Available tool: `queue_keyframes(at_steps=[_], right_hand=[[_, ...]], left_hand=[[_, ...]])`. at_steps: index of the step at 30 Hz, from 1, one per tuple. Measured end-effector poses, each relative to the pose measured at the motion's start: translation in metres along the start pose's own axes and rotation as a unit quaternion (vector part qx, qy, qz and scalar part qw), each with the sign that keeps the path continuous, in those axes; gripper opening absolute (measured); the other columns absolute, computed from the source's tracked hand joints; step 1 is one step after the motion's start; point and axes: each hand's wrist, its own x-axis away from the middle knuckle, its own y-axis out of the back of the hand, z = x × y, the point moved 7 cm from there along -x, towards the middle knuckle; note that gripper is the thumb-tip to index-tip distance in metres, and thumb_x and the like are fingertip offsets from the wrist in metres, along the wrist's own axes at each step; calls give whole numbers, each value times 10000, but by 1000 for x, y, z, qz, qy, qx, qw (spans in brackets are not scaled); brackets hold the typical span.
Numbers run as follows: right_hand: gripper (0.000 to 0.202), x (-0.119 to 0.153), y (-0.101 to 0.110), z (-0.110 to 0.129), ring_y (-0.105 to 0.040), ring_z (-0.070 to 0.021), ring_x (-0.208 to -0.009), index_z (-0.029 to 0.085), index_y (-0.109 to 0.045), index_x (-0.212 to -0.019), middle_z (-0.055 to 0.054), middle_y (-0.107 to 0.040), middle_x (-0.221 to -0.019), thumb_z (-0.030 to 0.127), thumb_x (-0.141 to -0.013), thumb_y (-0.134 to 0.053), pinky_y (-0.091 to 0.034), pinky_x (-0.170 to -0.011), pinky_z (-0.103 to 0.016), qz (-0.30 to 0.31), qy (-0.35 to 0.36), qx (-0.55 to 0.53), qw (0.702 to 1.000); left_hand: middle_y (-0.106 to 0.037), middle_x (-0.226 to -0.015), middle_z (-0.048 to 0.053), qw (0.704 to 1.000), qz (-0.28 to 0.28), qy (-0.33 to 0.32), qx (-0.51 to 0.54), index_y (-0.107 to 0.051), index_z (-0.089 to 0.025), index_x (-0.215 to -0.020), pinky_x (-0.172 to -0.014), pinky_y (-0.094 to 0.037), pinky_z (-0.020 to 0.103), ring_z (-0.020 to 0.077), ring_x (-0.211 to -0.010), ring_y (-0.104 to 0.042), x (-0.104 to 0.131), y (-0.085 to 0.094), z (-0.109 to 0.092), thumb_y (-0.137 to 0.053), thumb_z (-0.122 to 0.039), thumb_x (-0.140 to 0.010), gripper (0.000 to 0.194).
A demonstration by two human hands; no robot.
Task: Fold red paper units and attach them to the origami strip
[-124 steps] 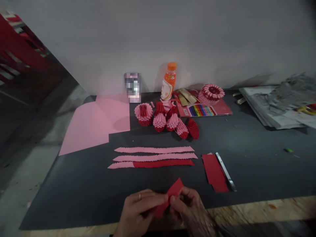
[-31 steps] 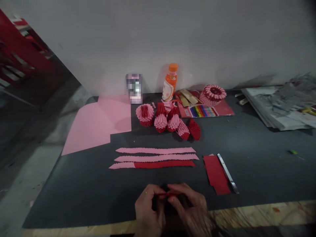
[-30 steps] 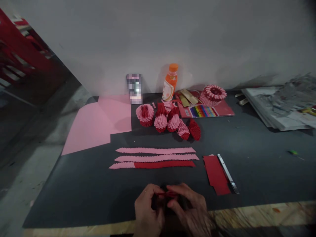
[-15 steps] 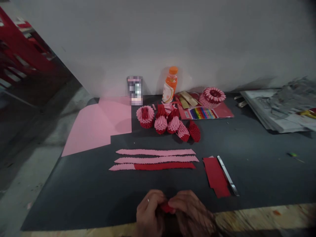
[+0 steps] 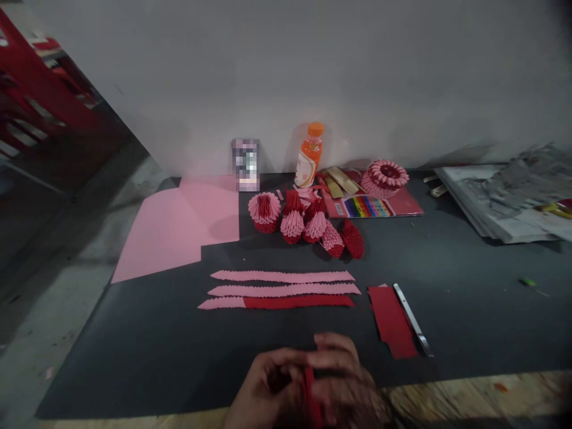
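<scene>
At the table's front edge, my left hand point(image 5: 268, 387) is closed, fingers curled, on a small folded piece of red paper point(image 5: 310, 384). From the other side my right hand point(image 5: 342, 375) presses on the same red paper, its fingers bent over it and somewhat blurred. Both hands cover much of the paper. Beyond them lie two pink zigzag paper strips point(image 5: 281, 276) and a part pink, part red strip point(image 5: 290, 302). To the right rests a stack of red paper slips point(image 5: 391, 325), with a silver metal utility knife point(image 5: 412, 319) alongside.
Folded-paper pieces point(image 5: 292, 223) in red and pink stand at the back, near an orange drink bottle point(image 5: 309, 156) and a colour-paper pack point(image 5: 393, 207). Pink sheets point(image 5: 165, 232) lie left; a phone point(image 5: 245, 165) leans on the wall. Papers point(image 5: 487, 202) are piled right.
My hands have turned and drawn closer to me with the red paper, which now stands upright between them. The right fingers have lifted and spread over it. The things on the table stay put.
</scene>
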Motion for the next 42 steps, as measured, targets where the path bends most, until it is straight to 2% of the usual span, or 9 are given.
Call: queue_keyframes(at_steps=[2, 4, 8, 16, 20, 22, 26, 38, 42], right_hand=[[420, 3, 5, -8, -865, -228, -789, 440, -815, -1235, 32, -891, -910, 746, -1053, -594, -744, -707, -330, -51, -81, -14, 995], [519, 8, 2, -15, -801, -216, -635, 423, -806, -1307, 36, -856, -838, 798, -962, -702, -695, -561, -308, -47, -154, -11, 987], [379, 19, -5, -27, -780, -162, -541, 448, -860, -1240, 79, -855, -760, 439, -869, -937, -648, -507, -209, -12, -229, 23, 973], [348, 31, -2, -52, -869, -217, -616, 337, -910, -1121, 28, -868, -688, 391, -784, -981, -718, -631, -231, -4, -352, -19, 936], [85, 22, -3, -39, -843, -209, -548, 377, -921, -854, 44, -870, -650, 405, -792, -971, -700, -565, -217, -51, -316, -29, 947], [97, 18, -4, -34, -828, -192, -535, 387, -904, -763, 50, -865, -646, 450, -820, -951, -694, -555, -210, -74, -292, -31, 953], [69, 14, -5, -30, -833, -177, -586, 391, -911, -821, 47, -875, -704, 436, -870, -926, -689, -556, -205, -99, -251, -29, 962], [80, 6, 0, -12, -817, -158, -555, 350, -908, -949, 46, -871, -741, 382, -984, -844, -663, -479, -192, -54, -133, 39, 989], [164, 8, 8, -1, -875, -186, -645, 402, -928, -1069, 27, -911, -814, 358, -1040, -774, -747, -603, -232, -38, -75, 74, 994]], left_hand=[[-788, -646, 35, 997, -67, -28, -19, -889, -252, -730, -624, -599, 307, 195, -596, -684, 0, 3, -2, -903, -713, -815, 468], [-817, -682, 36, 988, -137, -63, -38, -881, -269, -727, -653, -608, 305, 220, -663, -721, 3, 5, -4, -848, -677, -880, 437], [-857, -682, 11, 960, -245, -106, -90, -911, -298, -775, -586, -621, 283, 219, -615, -754, 12, 5, -3, -829, -620, -910, 359], [-876, -676, 28, 968, -191, -115, -113, -902, -276, -766, -590, -672, 288, 245, -616, -826, 8, 0, -5, -880, -609, -866, 348], [-883, -709, 35, 959, -220, -139, -115, -891, -295, -763, -629, -695, 315, 260, -645, -832, 13, 1, -8, -853, -630, -876, 356], [-885, -698, 31, 954, -232, -147, -117, -904, -315, -762, -612, -697, 312, 258, -625, -830, 14, 0, -8, -861, -635, -862, 338], [-907, -702, 30, 955, -235, -137, -120, -941, -351, -790, -567, -706, 315, 266, -593, -832, 12, -4, -9, -902, -647, -810, 300], [-915, -700, 33, 963, -232, -84, -110, -951, -356, -749, -597, -723, 358, 288, -632, -834, 14, -10, -16, -805, -759, -868, 445], [-930, -726, 71, 965, -230, -94, -82, -977, -334, -814, -625, -743, 399, 319, -646, -861, 12, -9, -14, -857, -761, -809, 444]])
